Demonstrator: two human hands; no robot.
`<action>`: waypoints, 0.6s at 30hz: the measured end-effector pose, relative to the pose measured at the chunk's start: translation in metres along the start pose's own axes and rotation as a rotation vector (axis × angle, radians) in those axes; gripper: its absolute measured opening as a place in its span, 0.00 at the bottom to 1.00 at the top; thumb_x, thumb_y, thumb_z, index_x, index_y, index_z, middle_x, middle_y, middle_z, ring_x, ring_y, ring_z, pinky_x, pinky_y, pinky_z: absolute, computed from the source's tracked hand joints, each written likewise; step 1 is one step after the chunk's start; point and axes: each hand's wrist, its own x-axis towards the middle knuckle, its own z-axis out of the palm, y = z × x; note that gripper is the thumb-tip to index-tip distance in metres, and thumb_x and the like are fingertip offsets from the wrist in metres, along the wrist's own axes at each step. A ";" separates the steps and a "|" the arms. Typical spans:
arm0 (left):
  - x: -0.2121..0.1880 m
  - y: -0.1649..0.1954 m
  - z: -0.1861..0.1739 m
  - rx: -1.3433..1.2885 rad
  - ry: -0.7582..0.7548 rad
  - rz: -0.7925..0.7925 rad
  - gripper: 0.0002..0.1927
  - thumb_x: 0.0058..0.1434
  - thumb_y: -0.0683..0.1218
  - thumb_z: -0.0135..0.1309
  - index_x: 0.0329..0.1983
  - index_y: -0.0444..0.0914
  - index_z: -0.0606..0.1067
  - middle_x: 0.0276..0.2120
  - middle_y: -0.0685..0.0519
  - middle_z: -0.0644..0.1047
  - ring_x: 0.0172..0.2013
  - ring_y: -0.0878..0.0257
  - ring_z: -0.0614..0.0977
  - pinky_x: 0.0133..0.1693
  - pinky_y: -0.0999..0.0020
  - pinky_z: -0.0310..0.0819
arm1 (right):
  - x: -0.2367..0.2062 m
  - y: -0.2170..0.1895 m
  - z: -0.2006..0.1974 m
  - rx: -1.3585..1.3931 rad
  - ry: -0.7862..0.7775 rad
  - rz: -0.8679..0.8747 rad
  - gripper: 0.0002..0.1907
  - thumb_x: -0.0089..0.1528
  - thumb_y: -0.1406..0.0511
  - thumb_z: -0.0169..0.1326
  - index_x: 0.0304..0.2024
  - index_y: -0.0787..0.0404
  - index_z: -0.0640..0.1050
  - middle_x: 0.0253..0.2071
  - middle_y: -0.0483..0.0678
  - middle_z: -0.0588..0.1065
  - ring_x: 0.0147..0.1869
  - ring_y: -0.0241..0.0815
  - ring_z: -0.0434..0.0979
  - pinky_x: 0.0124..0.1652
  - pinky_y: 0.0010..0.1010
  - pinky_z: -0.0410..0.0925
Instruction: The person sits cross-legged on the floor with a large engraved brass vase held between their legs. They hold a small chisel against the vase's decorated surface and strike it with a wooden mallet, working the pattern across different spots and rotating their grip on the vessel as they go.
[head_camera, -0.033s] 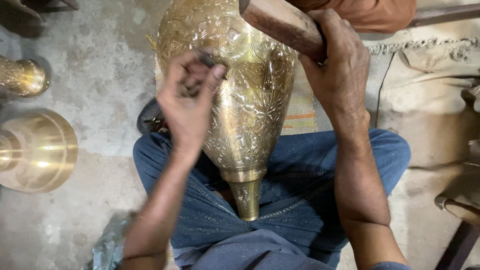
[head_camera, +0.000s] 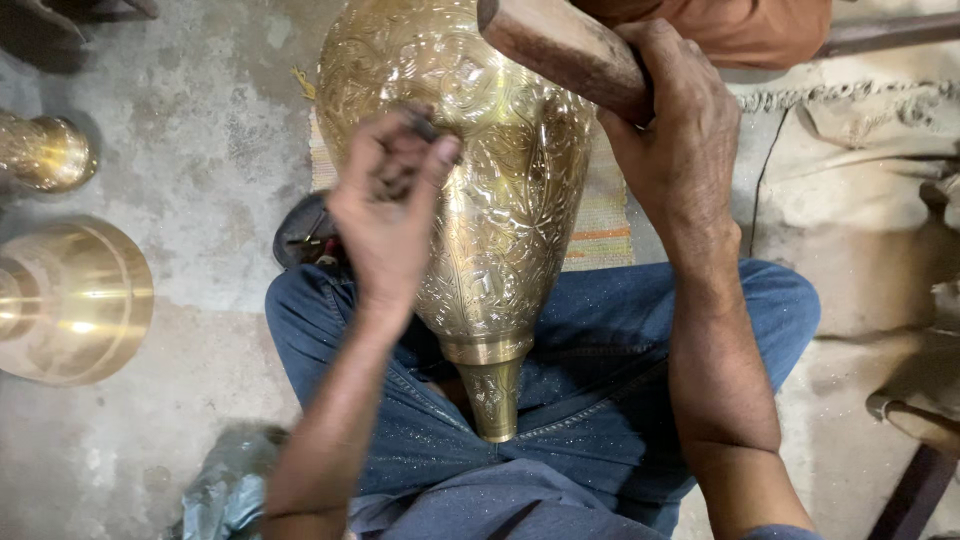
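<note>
A large engraved brass vessel (head_camera: 490, 200) lies across the seated person's lap, its narrow neck pointing toward the body and resting between the blue-jeaned legs (head_camera: 600, 400), its wide belly reaching out over the concrete floor (head_camera: 200, 180) and a striped woven mat (head_camera: 600, 230). To the left on the floor stand two more brass pieces: a plain flared one (head_camera: 70, 300) and a smaller one (head_camera: 45, 150) beyond it.

The right hand (head_camera: 675, 150) is wrapped tight around a thick wooden mallet handle (head_camera: 560, 50), held above the vessel's upper flank. The left hand (head_camera: 390, 205) is curled closed, pinching a small dark chisel-like tool (head_camera: 425, 125) whose tip sits against the patterned surface.

The step in hand looks like chasing the relief: tool set on the metal, mallet raised beside it. By my judgement, the next stroke calls for the tool tip staying planted on its line and a short, measured tap, with the vessel kept steady on the lap.
</note>
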 end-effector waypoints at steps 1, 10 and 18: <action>-0.007 0.001 0.009 0.023 0.046 0.008 0.15 0.73 0.41 0.62 0.60 0.37 0.73 0.45 0.47 0.85 0.44 0.60 0.90 0.41 0.69 0.90 | 0.005 -0.005 -0.005 -0.005 -0.002 -0.043 0.25 0.63 0.71 0.69 0.60 0.60 0.73 0.53 0.52 0.78 0.60 0.50 0.80 0.60 0.43 0.74; -0.028 0.007 0.041 0.037 0.318 -0.006 0.18 0.69 0.38 0.63 0.59 0.32 0.72 0.39 0.49 0.84 0.41 0.66 0.87 0.44 0.72 0.85 | 0.051 -0.051 -0.054 -0.249 -0.120 -0.417 0.13 0.70 0.68 0.61 0.57 0.59 0.77 0.48 0.49 0.79 0.54 0.51 0.79 0.50 0.47 0.68; -0.025 0.003 0.040 0.126 0.324 0.010 0.10 0.69 0.39 0.64 0.49 0.33 0.74 0.35 0.50 0.84 0.37 0.67 0.87 0.42 0.72 0.87 | 0.075 -0.038 -0.077 -0.515 -0.164 -0.653 0.06 0.68 0.68 0.55 0.48 0.57 0.78 0.34 0.45 0.76 0.35 0.38 0.78 0.37 0.29 0.70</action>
